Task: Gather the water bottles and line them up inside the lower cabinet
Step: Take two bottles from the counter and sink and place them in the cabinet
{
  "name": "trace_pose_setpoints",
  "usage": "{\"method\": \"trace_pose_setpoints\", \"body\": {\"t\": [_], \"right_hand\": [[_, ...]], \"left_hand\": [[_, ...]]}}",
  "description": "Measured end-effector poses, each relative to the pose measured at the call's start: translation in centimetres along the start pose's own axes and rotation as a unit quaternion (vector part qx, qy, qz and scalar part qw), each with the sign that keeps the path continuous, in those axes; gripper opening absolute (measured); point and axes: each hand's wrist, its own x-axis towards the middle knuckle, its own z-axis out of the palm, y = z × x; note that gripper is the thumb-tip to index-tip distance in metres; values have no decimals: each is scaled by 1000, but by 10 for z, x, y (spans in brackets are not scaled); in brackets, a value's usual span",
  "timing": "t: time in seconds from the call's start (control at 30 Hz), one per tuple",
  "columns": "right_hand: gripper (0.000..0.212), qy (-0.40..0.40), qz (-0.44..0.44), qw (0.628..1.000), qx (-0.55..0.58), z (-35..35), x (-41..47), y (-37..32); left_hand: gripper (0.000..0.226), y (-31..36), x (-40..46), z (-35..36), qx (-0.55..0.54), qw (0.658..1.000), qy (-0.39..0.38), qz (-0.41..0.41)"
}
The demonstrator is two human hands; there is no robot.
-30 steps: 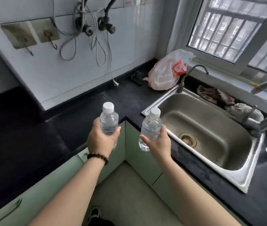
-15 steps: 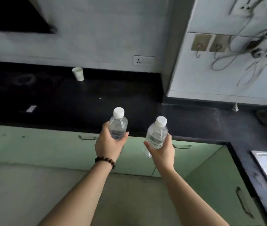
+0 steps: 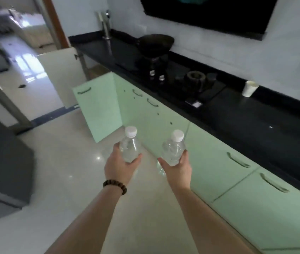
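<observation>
I hold two clear water bottles with white caps upright in front of me, over the pale floor. My left hand [image 3: 119,166], with a bead bracelet at the wrist, is shut on the left bottle [image 3: 130,147]. My right hand [image 3: 177,168] is shut on the right bottle [image 3: 173,150]. Ahead and to the left, a light green lower cabinet door [image 3: 97,107] stands swung open; the cabinet's inside is hidden behind it. A second, pale door [image 3: 61,74] stands open further back.
A row of green lower cabinets [image 3: 218,167] runs along the right under a black countertop [image 3: 255,121]. On it sit a gas hob with a black wok [image 3: 154,44] and a white cup [image 3: 249,88]. A dark block [image 3: 2,162] stands on the left; a doorway lies beyond.
My view has swung left from the sink corner, along the counter, to the hob and the open cabinet door. Both hands keep hold of their bottles in the same upright pose.
</observation>
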Motion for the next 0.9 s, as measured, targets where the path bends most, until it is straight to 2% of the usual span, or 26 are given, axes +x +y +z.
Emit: {"method": "trace_pose_setpoints", "body": {"t": [0.17,0.33,0.6,0.9], "right_hand": [[58,-87,-37,995,17,122,-13,-59],[59,-147,-68,986,23,216,-8,-102],[64,-201,-103,974,0,356,48,-136],[71,-207,-142,968,-10,523,185,-216]], "left_hand": [[64,-78,58,-101,27,996,59,-64],[62,-132,103,-160,43,987,109,-106],[62,-206,217,-186,62,980,125,-144],[63,-239,442,-203,81,973,155,-148]]}}
